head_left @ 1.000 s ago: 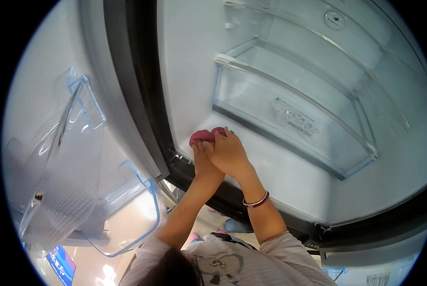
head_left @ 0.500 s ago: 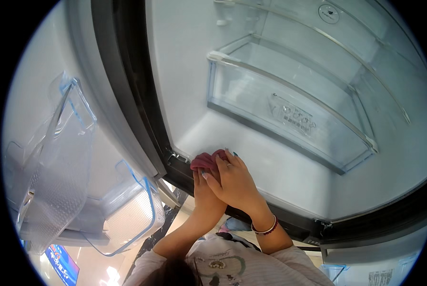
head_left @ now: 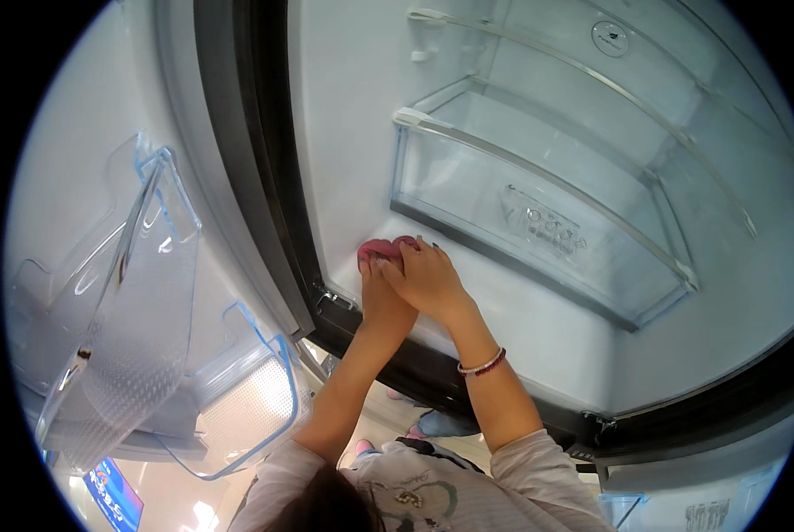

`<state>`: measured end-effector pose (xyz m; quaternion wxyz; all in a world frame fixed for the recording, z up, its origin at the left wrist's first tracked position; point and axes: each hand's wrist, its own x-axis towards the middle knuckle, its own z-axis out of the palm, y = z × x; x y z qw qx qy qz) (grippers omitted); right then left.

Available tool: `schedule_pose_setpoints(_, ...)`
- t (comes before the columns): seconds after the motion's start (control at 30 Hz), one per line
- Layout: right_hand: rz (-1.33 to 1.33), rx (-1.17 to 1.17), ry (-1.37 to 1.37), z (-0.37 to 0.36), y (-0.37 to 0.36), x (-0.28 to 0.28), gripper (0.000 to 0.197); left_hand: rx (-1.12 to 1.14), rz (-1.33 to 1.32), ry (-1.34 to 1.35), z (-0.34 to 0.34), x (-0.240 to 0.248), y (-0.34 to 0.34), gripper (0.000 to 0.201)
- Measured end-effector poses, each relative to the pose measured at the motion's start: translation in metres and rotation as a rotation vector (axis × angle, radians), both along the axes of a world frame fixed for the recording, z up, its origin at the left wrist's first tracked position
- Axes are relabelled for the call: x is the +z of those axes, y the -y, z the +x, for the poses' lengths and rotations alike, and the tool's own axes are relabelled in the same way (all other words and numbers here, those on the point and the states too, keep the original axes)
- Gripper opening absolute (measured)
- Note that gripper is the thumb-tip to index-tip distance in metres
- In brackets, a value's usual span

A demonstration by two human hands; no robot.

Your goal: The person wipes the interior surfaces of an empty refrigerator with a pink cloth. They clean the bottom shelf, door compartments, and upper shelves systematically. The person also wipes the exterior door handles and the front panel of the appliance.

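A crumpled dark red cloth [head_left: 377,249] is on the white floor of a refrigerator [head_left: 539,328], near its left inner wall. My left hand [head_left: 385,294] has its fingertips pressed into the near side of the cloth. Partly over it lies my right hand [head_left: 427,277], its fingers bent onto the cloth's right part. Both hands hold the cloth bunched beneath them, so some fingers and the cloth's underside are hidden. Behind the hands stands a clear drawer [head_left: 539,213] with a grey lower edge.
Glass shelves with pale trims [head_left: 583,66] sit above the drawer. The open door at left carries clear bins [head_left: 149,293], one with a blue rim [head_left: 291,381]. A metal hinge [head_left: 333,297] sits by the dark front frame [head_left: 397,372]. Another open door [head_left: 698,496] is at lower right.
Both hands and the cloth have moved deeper into the refrigerator, away from the front frame and toward the drawer. My forearms now reach farther over the sill. The view has shifted slightly.
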<state>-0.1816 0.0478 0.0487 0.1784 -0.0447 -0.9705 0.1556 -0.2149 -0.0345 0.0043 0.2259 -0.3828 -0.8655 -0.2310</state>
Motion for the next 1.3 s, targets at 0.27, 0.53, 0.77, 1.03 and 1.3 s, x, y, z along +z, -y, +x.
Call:
schedule_pose_setpoints(0.27,-0.172,0.054,-0.097,0.062,0.018,0.005,0.040,0.022,-0.076,-0.142,0.059,-0.001,0.015,0.049)
schedule_pose_setpoints(0.53,-0.140,0.072,-0.086,0.088,0.024,0.004,0.047,-0.034,0.018,-0.024,0.087,0.002,0.032,0.052)
schedule_pose_setpoints(0.77,-0.029,0.053,-0.049,0.049,0.017,0.002,0.048,0.049,-0.071,-0.077,0.052,0.000,0.019,0.051)
schedule_pose_setpoints(1.03,-0.063,-0.034,0.056,-0.004,-0.006,0.004,0.044,-0.104,0.121,0.008,-0.009,-0.004,-0.009,0.043)
schedule_pose_setpoints(1.3,-0.085,-0.099,-0.029,0.019,-0.004,-0.003,0.042,0.012,-0.145,-0.031,0.016,0.003,-0.011,0.044)
